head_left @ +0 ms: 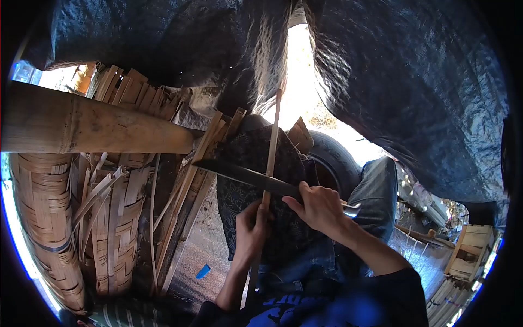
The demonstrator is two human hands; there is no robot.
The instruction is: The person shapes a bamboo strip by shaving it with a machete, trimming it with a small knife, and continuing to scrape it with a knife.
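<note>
Its handle mostly hidden, the knife (234, 173) crossed the bamboo strip (274, 136) – lower end hard to make out – above the dark cloth (237, 204), the right hand (321, 207), back uppermost, clasping that handle, the left hand's (251, 226) fingers pinching the strip.

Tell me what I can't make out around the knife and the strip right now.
All in the head view:
Knife, its grip: mostly covered by the right hand.
Strip, where the blade crosses it: hidden by the blade.
Strip's held stretch: partly covered by the left hand.
Bamboo pole, left end: cut off by the left edge.
</note>
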